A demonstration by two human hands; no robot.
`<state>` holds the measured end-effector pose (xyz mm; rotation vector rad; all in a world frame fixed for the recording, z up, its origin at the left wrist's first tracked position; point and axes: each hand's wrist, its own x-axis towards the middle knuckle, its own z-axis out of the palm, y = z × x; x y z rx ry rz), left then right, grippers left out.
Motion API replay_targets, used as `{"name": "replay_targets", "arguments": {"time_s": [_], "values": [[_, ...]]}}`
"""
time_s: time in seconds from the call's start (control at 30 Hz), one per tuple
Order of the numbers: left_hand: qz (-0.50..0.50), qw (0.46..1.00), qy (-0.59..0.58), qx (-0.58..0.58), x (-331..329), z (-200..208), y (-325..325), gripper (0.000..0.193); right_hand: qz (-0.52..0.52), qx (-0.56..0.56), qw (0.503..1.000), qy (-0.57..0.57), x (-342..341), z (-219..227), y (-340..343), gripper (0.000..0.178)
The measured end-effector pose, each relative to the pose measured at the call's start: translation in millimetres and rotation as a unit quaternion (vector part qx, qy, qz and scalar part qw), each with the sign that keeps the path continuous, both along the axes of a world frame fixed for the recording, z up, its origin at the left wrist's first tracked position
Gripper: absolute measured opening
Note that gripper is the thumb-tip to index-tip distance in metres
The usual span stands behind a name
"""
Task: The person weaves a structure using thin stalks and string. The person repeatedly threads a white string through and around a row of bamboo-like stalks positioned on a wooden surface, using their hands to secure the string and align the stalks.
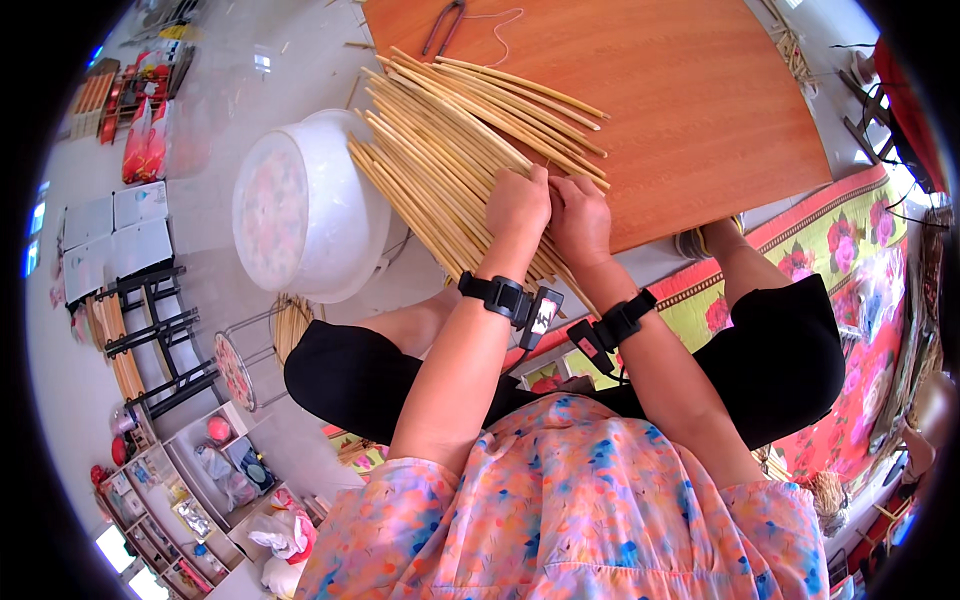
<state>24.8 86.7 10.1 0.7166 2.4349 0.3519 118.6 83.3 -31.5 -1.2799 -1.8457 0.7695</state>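
A row of long, pale yellow stalks lies side by side like a mat, slanting across the table's left corner and out over its edge. Several loose stalks lie beside the row on its right. My left hand is closed on the right-hand edge of the row, thumb side toward the other hand. Close against it, my right hand has its fingers curled in a pinch by the same edge. What sits between those right fingertips is hidden. Both wrists wear black straps with small devices.
An orange-brown wooden table extends ahead; red-handled pliers and a pale string lie at its far edge. Left stands a white round plastic tub. A round-seated metal stool is nearer. Flowered cloth covers the right.
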Motion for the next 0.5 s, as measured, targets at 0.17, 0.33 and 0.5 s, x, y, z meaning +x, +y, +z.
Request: {"name": "replay_targets", "arguments": {"time_s": [0.17, 0.33, 0.5], "values": [[0.033, 0.998, -0.042, 0.020, -4, -12, 1, 0.053, 0.012, -0.038, 0.999, 0.016, -1, 5, -1, 0.013], [0.045, 0.996, -0.041, 0.068, -5, -20, 2, 0.047, 0.008, 0.000, 1.000, 0.004, -2, -1, -3, 0.011], [-0.034, 0.993, 0.069, 0.089, -3, -6, 2, 0.034, 0.000, 0.003, 1.000, -0.014, -2, -3, -5, 0.012]]}}
